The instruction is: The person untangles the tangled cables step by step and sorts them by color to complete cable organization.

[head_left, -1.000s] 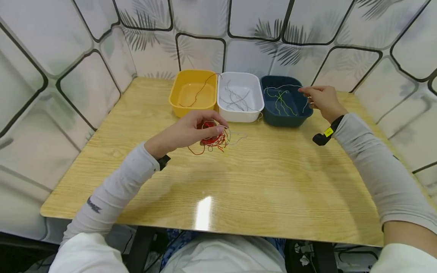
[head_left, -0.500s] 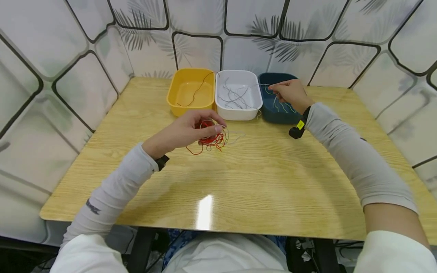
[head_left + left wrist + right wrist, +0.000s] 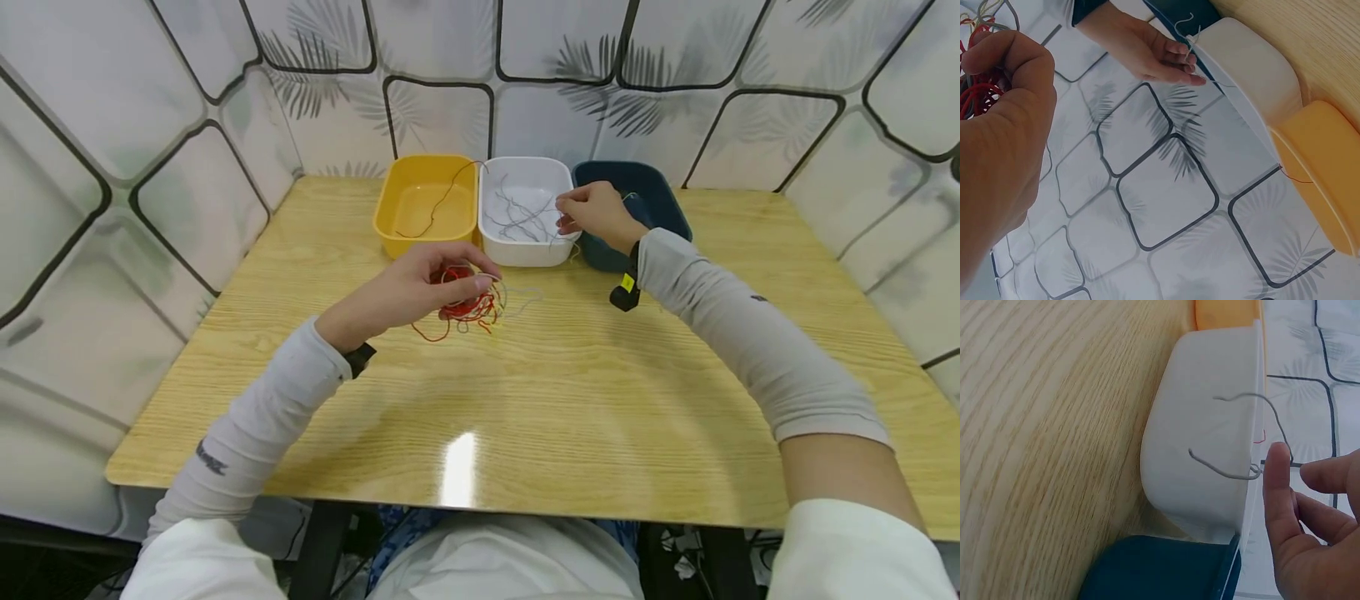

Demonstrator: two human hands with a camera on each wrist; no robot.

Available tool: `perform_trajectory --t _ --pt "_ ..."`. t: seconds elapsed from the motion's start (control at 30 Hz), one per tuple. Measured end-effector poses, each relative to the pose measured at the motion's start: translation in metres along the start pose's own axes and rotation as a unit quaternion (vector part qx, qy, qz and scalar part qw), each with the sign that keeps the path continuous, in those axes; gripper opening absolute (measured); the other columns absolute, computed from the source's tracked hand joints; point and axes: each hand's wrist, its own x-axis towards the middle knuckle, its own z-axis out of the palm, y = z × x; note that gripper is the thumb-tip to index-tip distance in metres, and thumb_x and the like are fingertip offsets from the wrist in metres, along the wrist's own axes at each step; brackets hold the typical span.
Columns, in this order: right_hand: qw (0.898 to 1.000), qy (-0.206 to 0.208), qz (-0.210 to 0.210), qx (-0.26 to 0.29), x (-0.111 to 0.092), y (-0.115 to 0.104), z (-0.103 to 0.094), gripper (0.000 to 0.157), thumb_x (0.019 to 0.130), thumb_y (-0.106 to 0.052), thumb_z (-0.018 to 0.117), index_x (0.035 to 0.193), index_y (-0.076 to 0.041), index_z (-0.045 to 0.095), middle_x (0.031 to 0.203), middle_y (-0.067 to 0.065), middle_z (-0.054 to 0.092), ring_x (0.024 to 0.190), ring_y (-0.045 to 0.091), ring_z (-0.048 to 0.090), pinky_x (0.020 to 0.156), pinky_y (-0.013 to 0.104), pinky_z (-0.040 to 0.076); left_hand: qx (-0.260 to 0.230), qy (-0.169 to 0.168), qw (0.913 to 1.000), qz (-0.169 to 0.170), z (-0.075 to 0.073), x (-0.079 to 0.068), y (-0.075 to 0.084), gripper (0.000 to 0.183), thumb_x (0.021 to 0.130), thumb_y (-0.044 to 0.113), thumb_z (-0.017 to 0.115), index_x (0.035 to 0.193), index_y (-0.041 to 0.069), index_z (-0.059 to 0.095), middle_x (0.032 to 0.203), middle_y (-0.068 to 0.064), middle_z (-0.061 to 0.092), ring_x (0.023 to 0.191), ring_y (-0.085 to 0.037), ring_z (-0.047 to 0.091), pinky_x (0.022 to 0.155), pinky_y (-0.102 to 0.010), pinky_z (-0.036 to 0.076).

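Observation:
My left hand [image 3: 416,287] grips a tangled bundle of strings [image 3: 468,308], mostly red with some white and yellow, over the middle of the table. In the left wrist view part of this red tangle [image 3: 982,97] shows behind the curled fingers. My right hand [image 3: 596,214] is at the right rim of the white bin [image 3: 528,254], its thumb and fingers bent around a thin grey string [image 3: 1222,472]. Both loose ends of that string stick out past the fingertips, in front of the bin wall in the right wrist view.
A yellow bin [image 3: 390,237] with one dark string [image 3: 442,196] stands left of the white bin, which has several grey strings [image 3: 517,212] in it. The dark blue bin [image 3: 675,208] stands to the right, partly behind my right hand. A patterned curtain [image 3: 442,117] hangs behind.
My right hand has moved left from the dark blue bin to the white bin's right rim, with the string in its fingers. My left hand stays in place with the red tangle.

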Motion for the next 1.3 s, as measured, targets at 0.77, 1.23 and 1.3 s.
perform_trajectory --t 0.77,1.23,1.3 --pt "0.943 -0.250 -0.219 -0.002 -0.134 -0.046 0.016 0.034 0.092 -0.027 0.056 0.122 -0.011 0.056 0.111 0.003 0.062 0.095 0.017 0.059 0.081 0.038 0.047 -0.032 0.019 0.9992 -0.016 0.006 0.014 0.001 0.036 0.084 0.045 0.062 0.111 0.020 0.059 0.082 -0.015 0.056 0.073 -0.029 0.050 0.065 -0.039 0.045" --pt "0.955 -0.209 -0.174 0.117 -0.157 -0.050 0.045 0.019 0.091 -0.023 0.057 0.101 -0.008 0.060 0.086 0.016 0.057 0.072 0.033 0.052 0.066 0.039 0.046 -0.030 0.107 0.9936 0.022 0.008 0.014 -0.003 0.033 0.082 0.038 0.066 0.107 0.018 0.058 0.095 -0.008 0.060 0.082 -0.026 0.054 0.072 -0.038 0.047" --pt "0.957 -0.194 -0.175 0.129 -0.157 -0.049 0.045 0.017 0.091 -0.022 0.058 0.098 -0.006 0.059 0.084 0.019 0.056 0.069 0.031 0.052 0.065 0.039 0.046 -0.027 0.125 0.9911 0.037 0.008 0.014 -0.003 0.031 0.082 0.035 0.067 0.106 0.017 0.058 0.097 -0.007 0.061 0.084 -0.025 0.055 0.073 -0.036 0.047"
